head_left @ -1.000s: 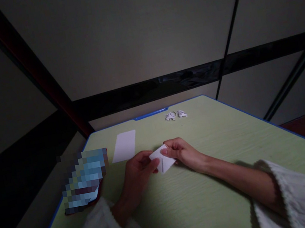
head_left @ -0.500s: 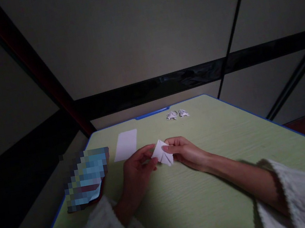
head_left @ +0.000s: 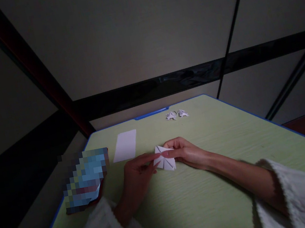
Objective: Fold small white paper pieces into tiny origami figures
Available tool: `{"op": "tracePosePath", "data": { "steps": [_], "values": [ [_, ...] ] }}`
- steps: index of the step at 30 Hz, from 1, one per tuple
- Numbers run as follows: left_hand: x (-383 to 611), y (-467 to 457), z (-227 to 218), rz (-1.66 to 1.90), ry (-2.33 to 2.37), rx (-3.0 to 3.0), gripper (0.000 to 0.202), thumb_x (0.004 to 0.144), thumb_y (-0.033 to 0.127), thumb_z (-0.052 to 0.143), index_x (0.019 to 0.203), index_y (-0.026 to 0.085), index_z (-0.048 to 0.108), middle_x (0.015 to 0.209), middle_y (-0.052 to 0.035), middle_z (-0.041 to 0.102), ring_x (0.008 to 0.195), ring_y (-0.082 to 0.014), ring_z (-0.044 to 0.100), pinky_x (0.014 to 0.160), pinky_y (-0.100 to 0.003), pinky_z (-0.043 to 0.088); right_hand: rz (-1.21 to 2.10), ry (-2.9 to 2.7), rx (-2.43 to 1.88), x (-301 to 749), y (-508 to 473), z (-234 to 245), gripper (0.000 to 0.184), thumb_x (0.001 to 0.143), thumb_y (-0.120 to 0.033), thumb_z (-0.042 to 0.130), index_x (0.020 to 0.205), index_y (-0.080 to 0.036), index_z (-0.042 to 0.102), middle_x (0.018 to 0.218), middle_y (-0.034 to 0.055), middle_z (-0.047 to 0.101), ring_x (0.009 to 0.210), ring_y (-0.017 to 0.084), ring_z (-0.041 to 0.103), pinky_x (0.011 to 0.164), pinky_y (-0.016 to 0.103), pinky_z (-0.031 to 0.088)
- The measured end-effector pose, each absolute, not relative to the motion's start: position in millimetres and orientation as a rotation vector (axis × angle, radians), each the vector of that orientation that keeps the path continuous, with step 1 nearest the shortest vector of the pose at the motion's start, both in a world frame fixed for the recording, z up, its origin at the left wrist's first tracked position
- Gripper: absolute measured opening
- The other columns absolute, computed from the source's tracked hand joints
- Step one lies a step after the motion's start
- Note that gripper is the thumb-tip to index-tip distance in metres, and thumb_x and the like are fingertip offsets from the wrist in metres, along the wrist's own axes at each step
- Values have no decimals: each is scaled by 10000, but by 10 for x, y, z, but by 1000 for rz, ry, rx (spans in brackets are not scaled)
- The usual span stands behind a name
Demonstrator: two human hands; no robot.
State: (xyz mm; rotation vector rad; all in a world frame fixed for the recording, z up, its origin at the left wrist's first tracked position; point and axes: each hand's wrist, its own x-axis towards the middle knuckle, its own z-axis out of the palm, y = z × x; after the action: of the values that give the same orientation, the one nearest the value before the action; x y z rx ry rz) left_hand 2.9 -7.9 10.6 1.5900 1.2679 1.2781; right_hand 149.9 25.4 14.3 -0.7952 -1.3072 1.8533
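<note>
A small white piece of folded paper with visible creases is held just above the green table. My left hand pinches its left edge with fingertips. My right hand grips its right side, thumb on top. Both wrists come out of white knitted sleeves at the bottom of the view.
A flat white rectangular sheet lies behind my left hand. Two small folded paper figures sit near the table's far edge. A blurred-out object rests on the left edge of the table. Dark wall panels stand behind.
The folded paper has been turned and spread between my fingers, now showing crease lines. Both hands stayed at nearly the same spot.
</note>
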Motion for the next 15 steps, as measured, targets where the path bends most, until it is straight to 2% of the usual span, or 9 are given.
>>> {"op": "tracePosePath", "data": {
  "steps": [7, 10, 15],
  "values": [
    [-5, -83, 104, 1218, 1213, 1924, 155, 627, 133, 562, 706, 203, 676, 652, -4, 607, 606, -107, 533, 538, -191, 410, 1854, -1295, -823, 1501, 269, 96, 227, 532, -289, 626, 559, -92, 518, 444, -39, 467, 400, 45, 385, 430, 190, 224],
    [-3, -85, 104, 1168, 1197, 1906, 131, 645, 174, 557, 699, 200, 674, 637, 5, 569, 551, -89, 506, 489, -178, 401, 1811, -1331, -842, 1501, 280, 82, 224, 543, -296, 616, 554, -97, 513, 438, -42, 463, 392, 43, 374, 419, 188, 216],
    [22, -60, 104, 1223, 1166, 1669, 104, 633, 182, 561, 581, 172, 651, 663, 7, 539, 469, -60, 466, 397, -156, 391, 1702, -1451, -874, 1503, 271, 109, 233, 561, -302, 608, 547, -89, 517, 445, -41, 457, 402, 38, 352, 421, 188, 214]
  ]
}}
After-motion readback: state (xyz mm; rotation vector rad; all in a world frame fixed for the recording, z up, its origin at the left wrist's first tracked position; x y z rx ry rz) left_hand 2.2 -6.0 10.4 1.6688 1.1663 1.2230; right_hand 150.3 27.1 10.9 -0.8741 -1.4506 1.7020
